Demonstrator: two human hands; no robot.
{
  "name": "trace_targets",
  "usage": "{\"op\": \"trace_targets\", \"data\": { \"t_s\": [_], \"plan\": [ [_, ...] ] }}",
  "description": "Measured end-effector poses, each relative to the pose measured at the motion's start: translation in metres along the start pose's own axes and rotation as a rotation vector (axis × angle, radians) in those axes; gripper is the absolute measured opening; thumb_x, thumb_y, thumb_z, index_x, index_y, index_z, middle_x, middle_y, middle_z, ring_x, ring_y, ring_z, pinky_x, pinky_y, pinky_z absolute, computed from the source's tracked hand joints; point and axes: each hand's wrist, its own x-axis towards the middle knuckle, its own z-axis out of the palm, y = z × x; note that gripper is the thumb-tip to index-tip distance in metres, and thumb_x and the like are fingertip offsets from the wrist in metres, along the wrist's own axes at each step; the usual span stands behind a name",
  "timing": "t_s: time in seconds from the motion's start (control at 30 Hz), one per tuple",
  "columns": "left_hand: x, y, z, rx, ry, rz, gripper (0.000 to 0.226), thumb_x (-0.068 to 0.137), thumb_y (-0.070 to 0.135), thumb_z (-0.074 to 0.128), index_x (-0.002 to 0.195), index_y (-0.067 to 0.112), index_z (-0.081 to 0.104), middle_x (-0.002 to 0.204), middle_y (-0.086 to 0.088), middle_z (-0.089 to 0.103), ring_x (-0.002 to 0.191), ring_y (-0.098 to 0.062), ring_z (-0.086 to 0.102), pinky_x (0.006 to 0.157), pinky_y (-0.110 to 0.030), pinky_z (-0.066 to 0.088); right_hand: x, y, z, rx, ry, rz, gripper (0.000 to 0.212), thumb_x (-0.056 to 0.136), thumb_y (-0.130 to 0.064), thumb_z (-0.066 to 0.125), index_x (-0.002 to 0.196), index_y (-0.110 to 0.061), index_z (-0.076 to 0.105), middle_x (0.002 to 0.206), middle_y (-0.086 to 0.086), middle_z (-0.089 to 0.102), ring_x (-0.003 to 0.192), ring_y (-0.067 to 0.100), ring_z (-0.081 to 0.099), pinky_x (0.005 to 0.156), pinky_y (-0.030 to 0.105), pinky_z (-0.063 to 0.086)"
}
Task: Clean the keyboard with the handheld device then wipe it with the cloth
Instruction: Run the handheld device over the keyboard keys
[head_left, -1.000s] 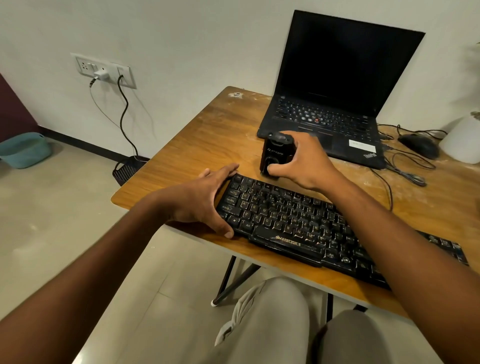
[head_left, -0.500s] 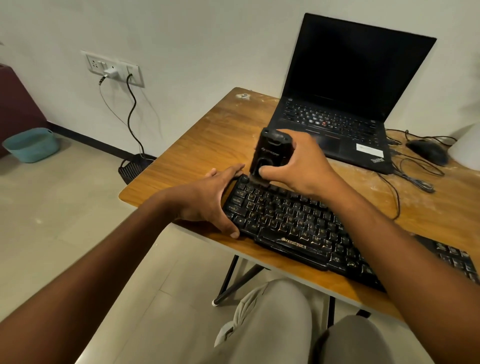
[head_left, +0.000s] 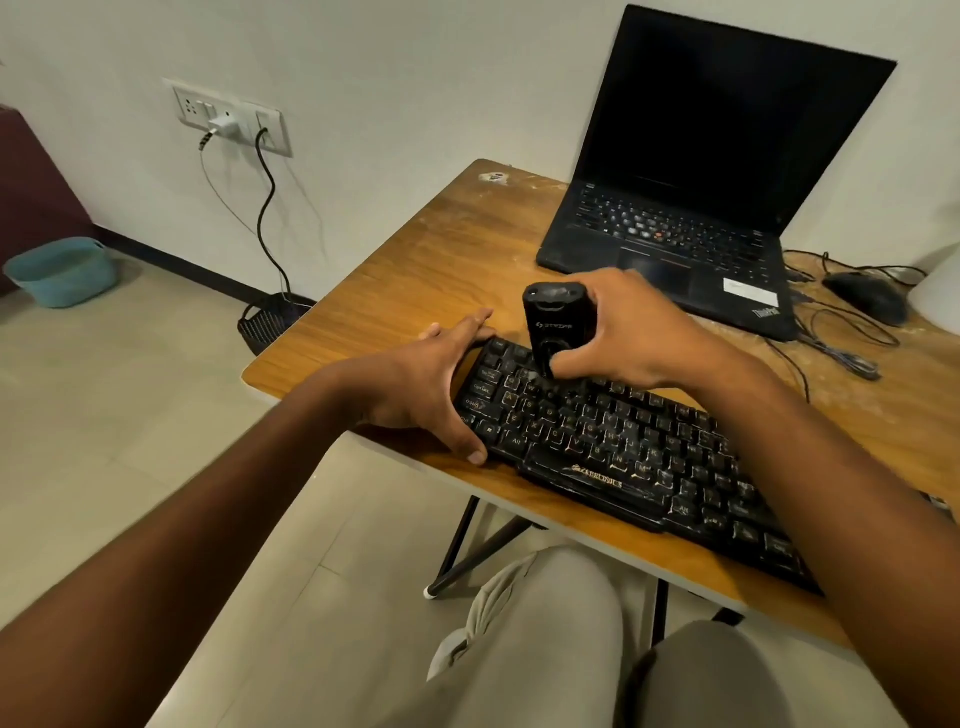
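A dusty black keyboard (head_left: 623, 447) lies slantwise along the front edge of the wooden table (head_left: 415, 291). My right hand (head_left: 628, 332) grips a small black handheld device (head_left: 551, 325) upright, its lower end down on the keys at the keyboard's upper left. My left hand (head_left: 426, 384) holds the keyboard's left end, fingers stretched along the far side and thumb on the near corner. No cloth is in sight.
An open black laptop (head_left: 691, 208) stands at the back of the table. A black mouse (head_left: 867, 296) and tangled cables (head_left: 836, 353) lie to its right. A wall socket (head_left: 228, 117) with plugs, a teal basket (head_left: 62, 270) and my knees (head_left: 545, 639) lie off the table.
My right hand has carried the device from the table behind the keyboard onto the keys at the upper left. My left hand has stayed on the keyboard's left end.
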Motion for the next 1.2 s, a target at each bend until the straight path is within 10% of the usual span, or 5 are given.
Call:
{"op": "trace_targets", "data": {
  "t_s": [0.27, 0.5, 0.8, 1.0, 1.2],
  "plan": [
    [0.005, -0.005, 0.002, -0.06, 0.02, 0.046, 0.154, 0.032, 0.058, 0.101, 0.153, 0.059, 0.004, 0.157, 0.012, 0.031, 0.152, -0.031, 0.021, 0.118, -0.058, 0.034, 0.004, -0.016, 0.034, 0.222, 0.196, -0.049, 0.034, 0.069, -0.022, 0.085, 0.098, -0.022, 0.068, 0.091, -0.005, 0.07, 0.085, 0.012, 0.067, 0.074, 0.038, 0.059],
    [0.003, -0.002, 0.001, -0.021, 0.001, 0.01, 0.159, 0.045, 0.043, 0.101, 0.157, 0.051, -0.012, 0.166, 0.012, 0.016, 0.156, -0.026, -0.005, 0.126, -0.055, 0.008, -0.012, 0.002, -0.004, -0.003, -0.042, 0.016, 0.035, 0.069, -0.018, 0.089, 0.091, -0.027, 0.063, 0.085, -0.006, 0.069, 0.077, 0.012, 0.067, 0.065, 0.027, 0.057],
    [0.004, -0.004, 0.001, -0.035, 0.015, 0.016, 0.161, 0.035, 0.058, 0.1, 0.154, 0.058, -0.008, 0.165, 0.008, 0.018, 0.155, -0.031, 0.011, 0.122, -0.058, 0.025, 0.007, -0.005, 0.022, 0.297, 0.131, 0.002, 0.041, 0.07, -0.018, 0.087, 0.106, -0.02, 0.068, 0.095, -0.004, 0.073, 0.086, 0.011, 0.071, 0.078, 0.036, 0.062],
    [0.003, -0.003, 0.001, -0.032, 0.001, 0.024, 0.159, 0.039, 0.049, 0.101, 0.156, 0.055, -0.008, 0.161, 0.015, 0.02, 0.154, -0.03, 0.012, 0.123, -0.057, 0.024, -0.011, 0.007, -0.002, 0.034, -0.023, 0.056, 0.037, 0.069, -0.018, 0.088, 0.1, -0.02, 0.066, 0.088, -0.002, 0.071, 0.079, 0.016, 0.069, 0.069, 0.034, 0.061],
    [0.002, 0.0, 0.001, -0.025, 0.03, 0.012, 0.157, 0.046, 0.04, 0.101, 0.159, 0.048, -0.008, 0.115, 0.048, 0.017, 0.155, -0.03, 0.008, 0.125, -0.055, 0.018, -0.004, -0.001, -0.004, 0.147, 0.124, 0.026, 0.036, 0.066, -0.017, 0.087, 0.095, -0.021, 0.066, 0.086, -0.003, 0.071, 0.079, 0.014, 0.069, 0.066, 0.033, 0.058]
  ]
}}
